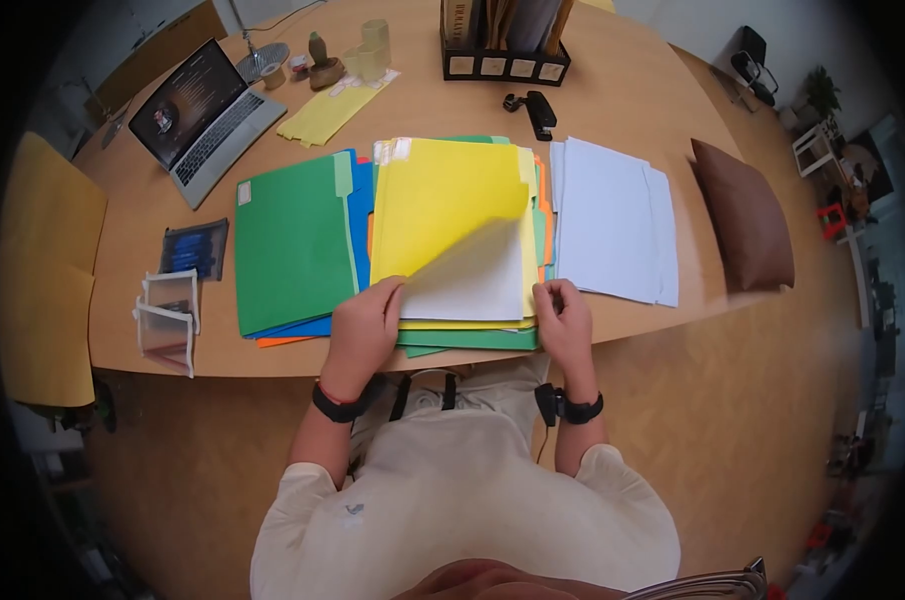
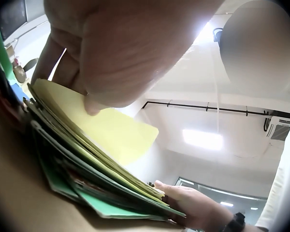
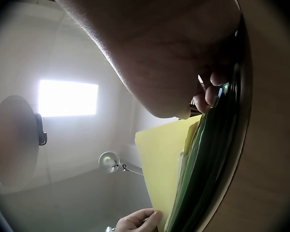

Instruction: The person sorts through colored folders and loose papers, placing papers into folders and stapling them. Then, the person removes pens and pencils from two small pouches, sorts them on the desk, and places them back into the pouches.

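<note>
Folder of yellow card lies ahead, between the hands, long axis pointing away, atop a multicoloured folder stack. The left hand, nearer its raised cover corner, pinches that; the right hand grips the stack's near right edge. Beyond, a black rectangular organizer holds upright files.

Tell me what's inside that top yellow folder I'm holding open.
Under the yellow cover, raised by your left hand, is white paper, with no writing visible. The cover hides its far part, and anything beneath that top sheet can't be seen.
</note>
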Tool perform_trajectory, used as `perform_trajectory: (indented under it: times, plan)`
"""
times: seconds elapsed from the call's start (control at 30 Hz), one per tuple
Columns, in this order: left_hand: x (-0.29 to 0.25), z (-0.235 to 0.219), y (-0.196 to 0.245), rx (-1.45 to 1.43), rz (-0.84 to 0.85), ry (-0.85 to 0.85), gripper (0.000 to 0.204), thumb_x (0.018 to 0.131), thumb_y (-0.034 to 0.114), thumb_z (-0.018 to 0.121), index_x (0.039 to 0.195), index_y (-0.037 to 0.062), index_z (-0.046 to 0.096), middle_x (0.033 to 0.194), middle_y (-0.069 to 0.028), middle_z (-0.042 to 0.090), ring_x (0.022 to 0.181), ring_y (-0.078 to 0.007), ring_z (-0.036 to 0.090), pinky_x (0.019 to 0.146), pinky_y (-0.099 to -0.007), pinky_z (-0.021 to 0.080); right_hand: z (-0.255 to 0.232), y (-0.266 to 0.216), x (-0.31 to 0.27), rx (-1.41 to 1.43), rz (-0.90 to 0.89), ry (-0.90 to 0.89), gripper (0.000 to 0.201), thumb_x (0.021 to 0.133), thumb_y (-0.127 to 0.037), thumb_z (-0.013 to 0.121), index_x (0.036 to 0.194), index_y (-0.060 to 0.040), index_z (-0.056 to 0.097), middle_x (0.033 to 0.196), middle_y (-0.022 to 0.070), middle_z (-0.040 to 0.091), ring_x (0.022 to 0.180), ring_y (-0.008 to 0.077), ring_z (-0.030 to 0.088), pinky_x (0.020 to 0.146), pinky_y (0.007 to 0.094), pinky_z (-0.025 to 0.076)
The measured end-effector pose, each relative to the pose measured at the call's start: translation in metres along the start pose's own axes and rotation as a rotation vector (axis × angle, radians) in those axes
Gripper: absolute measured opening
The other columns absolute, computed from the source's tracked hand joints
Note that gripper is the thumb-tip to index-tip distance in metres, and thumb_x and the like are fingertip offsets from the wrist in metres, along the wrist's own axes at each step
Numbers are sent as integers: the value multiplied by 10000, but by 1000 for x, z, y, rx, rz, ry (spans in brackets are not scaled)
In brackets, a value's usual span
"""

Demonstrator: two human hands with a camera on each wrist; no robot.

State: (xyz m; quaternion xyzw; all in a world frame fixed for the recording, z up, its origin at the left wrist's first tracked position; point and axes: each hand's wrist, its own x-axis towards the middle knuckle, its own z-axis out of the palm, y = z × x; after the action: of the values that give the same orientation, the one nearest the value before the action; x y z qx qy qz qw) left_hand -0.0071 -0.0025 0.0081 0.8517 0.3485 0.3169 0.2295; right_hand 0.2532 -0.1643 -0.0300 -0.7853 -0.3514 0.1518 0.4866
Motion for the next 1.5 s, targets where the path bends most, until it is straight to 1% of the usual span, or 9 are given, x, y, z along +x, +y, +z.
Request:
perform_trajectory:
  times: [0.13, 0.47, 0.57, 0.8, 0.93, 1.03, 1.17, 1.47, 1.5]
  plan:
    - [-7, -5, 8, -248, -132, 31, 92, 991, 30, 694, 1048, -39, 717, 828, -210, 724, 713, -329, 739, 640, -369, 556, 10, -6, -3, -4, -10, 125, 273, 974, -263, 784, 990, -8, 687, 811, 57, 630, 679, 151, 530, 632, 328, 457]
    - [-33, -5, -19, -482, -267, 248, 82, 1024, -8, 677, 1061, -81, 686, 868, -118, 766, 782, -133, 752, 708, -281, 595, -9, 2, -2, 20, 110, 69, 286, 1027, -206, 718, 904, 50, 679, 676, 41, 577, 646, 99, 482, 607, 304, 429]
    - [-38, -13, -33, -556, -301, 428, 105, 1046, -11, 651, 1122, -77, 680, 949, -120, 766, 817, -137, 757, 729, -278, 605, -15, 4, 3, 26, 61, 190, 295, 1046, -200, 687, 908, 60, 682, 668, 57, 579, 646, 96, 473, 601, 307, 426]
    - [-59, -84, -78, 260, -218, 566, 130, 1025, 13, 698, 1138, -49, 709, 1009, -163, 773, 864, -299, 768, 774, -369, 607, -58, 38, 21, -115, 156, 477, 342, 1060, -259, 656, 961, 66, 698, 715, 97, 625, 672, 133, 511, 645, 340, 462]
    - [-72, -103, -93, 441, -252, 440, 139, 995, 19, 711, 1128, -7, 744, 1106, -180, 777, 978, -369, 744, 855, -406, 597, -84, 62, 38, -164, 86, 655, 374, 1058, -264, 661, 939, 90, 684, 715, 84, 615, 677, 139, 526, 644, 345, 450]
    - [-79, -107, -96, 516, -279, 295, 167, 986, 14, 686, 1137, 8, 756, 1180, -162, 778, 1064, -370, 735, 918, -418, 590, -105, 63, 47, -283, 87, 667, 375, 1048, -300, 662, 1029, 67, 739, 857, 213, 728, 761, 273, 657, 755, 398, 524]
    - [-86, -106, -100, 528, -362, 135, 202, 971, -5, 644, 1137, 5, 759, 1277, -152, 754, 1183, -377, 698, 998, -442, 567, -123, 68, 56, -402, 200, 552, 392, 1037, -329, 667, 1019, 54, 745, 874, 212, 743, 802, 355, 703, 792, 442, 546]
    - [-54, -73, -64, 402, -215, 131, 302, 966, 63, 691, 1259, -9, 702, 1399, -199, 678, 1315, -410, 612, 1106, -480, 500, -96, 43, 48, -600, 263, 832, 332, 1022, -329, 700, 1149, -24, 727, 1203, 200, 698, 1028, 360, 670, 881, 454, 536]
    - [-45, -64, -48, 320, -170, 131, 333, 965, 81, 711, 1286, -8, 690, 1395, -203, 680, 1316, -413, 610, 1105, -481, 501, -90, 43, 47, -537, 177, 729, 313, 1026, -313, 700, 1126, -18, 726, 1154, 188, 704, 986, 335, 666, 861, 437, 536]
